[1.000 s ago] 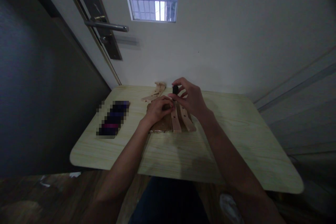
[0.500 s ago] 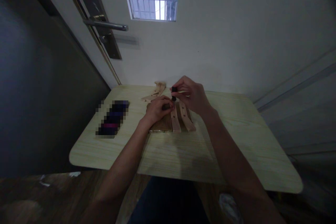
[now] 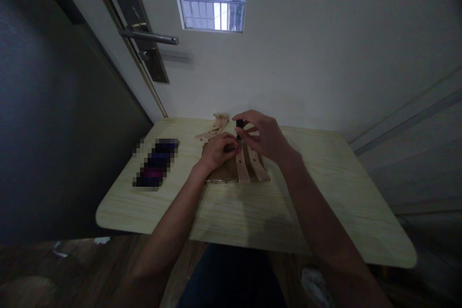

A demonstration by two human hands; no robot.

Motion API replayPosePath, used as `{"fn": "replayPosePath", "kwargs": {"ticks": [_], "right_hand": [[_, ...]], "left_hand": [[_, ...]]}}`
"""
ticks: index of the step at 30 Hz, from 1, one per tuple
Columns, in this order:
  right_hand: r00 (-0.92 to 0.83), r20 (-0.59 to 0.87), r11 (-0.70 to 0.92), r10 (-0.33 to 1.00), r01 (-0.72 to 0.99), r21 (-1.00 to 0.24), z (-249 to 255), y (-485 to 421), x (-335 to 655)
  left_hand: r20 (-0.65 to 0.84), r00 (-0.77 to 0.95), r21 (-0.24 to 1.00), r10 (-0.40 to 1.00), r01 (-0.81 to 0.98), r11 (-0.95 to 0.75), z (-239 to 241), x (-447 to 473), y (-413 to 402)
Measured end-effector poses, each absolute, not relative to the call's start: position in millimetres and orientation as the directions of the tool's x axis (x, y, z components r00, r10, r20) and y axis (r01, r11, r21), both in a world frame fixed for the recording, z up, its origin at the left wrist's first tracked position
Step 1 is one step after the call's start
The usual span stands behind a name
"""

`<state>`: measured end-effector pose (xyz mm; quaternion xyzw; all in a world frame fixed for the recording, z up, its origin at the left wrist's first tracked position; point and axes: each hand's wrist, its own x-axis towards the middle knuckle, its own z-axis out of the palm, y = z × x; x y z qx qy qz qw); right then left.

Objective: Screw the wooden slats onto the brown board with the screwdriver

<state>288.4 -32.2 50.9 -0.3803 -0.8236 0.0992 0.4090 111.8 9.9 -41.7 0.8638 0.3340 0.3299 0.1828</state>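
Note:
My right hand (image 3: 267,137) pinches an upright, short black-handled tool (image 3: 239,128), shaped like a stubby screwdriver, between thumb and fingers. Its lower end points down at the far part of a pale wooden strip (image 3: 242,169) with holes in it. Closed at that same spot is my left hand (image 3: 217,150), its thumb and fingertips against the strip's left edge below the tool; the exact contact is hidden. A second holed wooden strip (image 3: 257,167) lies just to the right. Both strips rest on a flat brown board (image 3: 224,171).
More pale wooden pieces (image 3: 218,123) lie behind my left hand near the door. A blurred-out dark flat object (image 3: 157,161) lies on the left of the light wood-grain table (image 3: 339,192). The white door (image 3: 306,57) with its metal handle (image 3: 151,37) stands right behind the table.
My right fingers have loosened and shifted around the black handle, with the index finger lifted further out. My left hand stays nearly where it was. The whole view has dipped very slightly.

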Motion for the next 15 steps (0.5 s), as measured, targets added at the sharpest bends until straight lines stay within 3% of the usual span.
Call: {"fn": "replayPosePath", "kwargs": {"ticks": [6,15], "right_hand": [[-0.3,0.553,0.625,0.777,0.479,-0.617,49.2,-29.4,296.2],[-0.188,0.634,0.6,0.751,0.594,-0.535,50.2,-27.2,287.6]], "left_hand": [[0.421,0.562,0.546,0.713,0.471,-0.693,-40.6,110.6,9.4],[0.405,0.58,0.544,0.707,0.469,-0.696,-35.7,108.3,8.4]]}}
